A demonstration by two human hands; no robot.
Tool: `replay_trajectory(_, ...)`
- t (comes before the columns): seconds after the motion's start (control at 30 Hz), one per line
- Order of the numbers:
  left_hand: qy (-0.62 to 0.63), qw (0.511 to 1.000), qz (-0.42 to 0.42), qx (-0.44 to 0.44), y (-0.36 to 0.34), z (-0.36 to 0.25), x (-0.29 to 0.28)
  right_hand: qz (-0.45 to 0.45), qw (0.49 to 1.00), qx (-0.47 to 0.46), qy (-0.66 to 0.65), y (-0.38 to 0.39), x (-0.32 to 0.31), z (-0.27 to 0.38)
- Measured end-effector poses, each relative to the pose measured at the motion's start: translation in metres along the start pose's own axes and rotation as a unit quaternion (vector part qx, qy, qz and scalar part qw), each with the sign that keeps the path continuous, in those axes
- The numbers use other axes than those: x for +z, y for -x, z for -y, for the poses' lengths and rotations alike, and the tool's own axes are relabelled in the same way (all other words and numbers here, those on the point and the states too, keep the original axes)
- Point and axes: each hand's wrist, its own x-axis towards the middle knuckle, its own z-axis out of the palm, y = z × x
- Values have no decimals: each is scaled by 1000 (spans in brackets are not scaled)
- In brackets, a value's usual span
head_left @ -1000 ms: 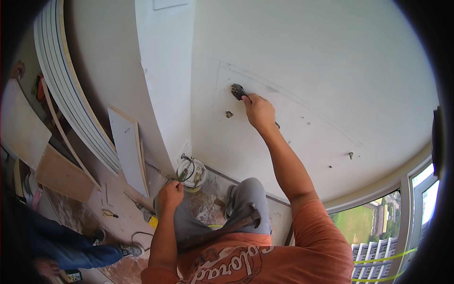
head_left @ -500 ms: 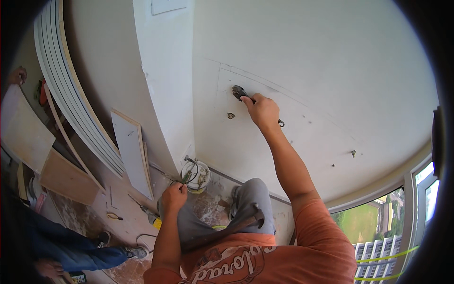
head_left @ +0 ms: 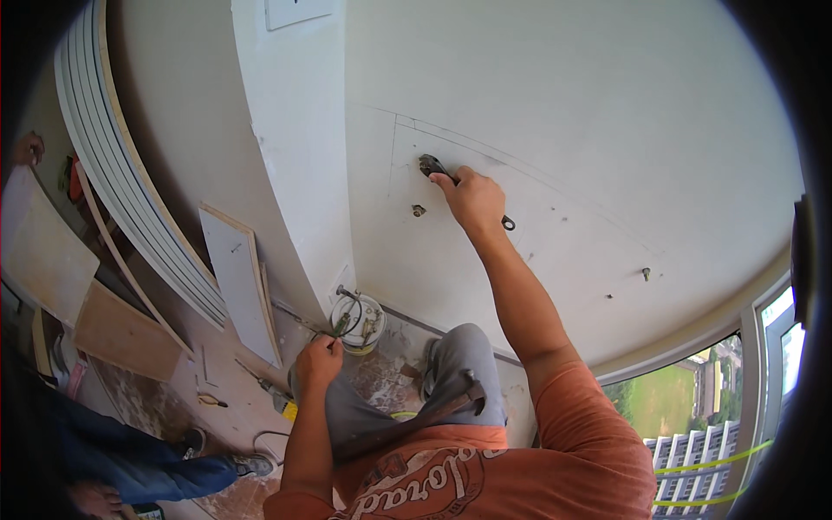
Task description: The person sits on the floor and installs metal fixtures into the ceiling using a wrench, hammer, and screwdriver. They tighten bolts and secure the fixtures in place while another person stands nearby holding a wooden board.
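My right hand [head_left: 472, 198] grips a dark adjustable wrench [head_left: 429, 166], its head against the pale wall [head_left: 555, 104] inside pencilled lines, its looped end showing below my hand. A metal fitting [head_left: 419, 211] sticks out just below the head, and a bolt [head_left: 646, 274] farther right. My left hand [head_left: 322, 357], low beside my knee, is closed on a small green-handled tool [head_left: 341, 324], its tip too small to tell. A white bucket [head_left: 367, 310] of small metal parts and a dark looped hose stands beyond it. A hammer [head_left: 470, 392] lies across my waist.
A pillar [head_left: 286, 156] adjoins the wall. Curved strips [head_left: 130, 173] and boards [head_left: 234, 269] lean at left. A co-worker's legs [head_left: 152, 459] are at lower left, with hands at the left edge. A yellow tool [head_left: 284, 406] and pliers [head_left: 211, 399] lie on the floor. A window [head_left: 672, 399] is at right.
The whole view has shifted a little. My right hand has turned slightly on the wrench, whose looped end shows more. My left hand keeps hold of the green-handled tool.
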Motion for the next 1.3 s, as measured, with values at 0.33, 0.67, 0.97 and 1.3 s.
replay_trajectory(0.33,11,1000,-15,10,1,3,1,-79,913,77,-392,45,114,8)
replay_trajectory(0.67,33,999,8,7,-5,-11,6,-67,701,166,-690,15,168,64)
replay_trajectory(0.97,684,704,148,-126,-146,-111,16,31,642,183,-744,17,149,57)
replay_trajectory(1.3,832,518,-40,-195,-217,-190,11,169,699,194,-667,4,123,27)
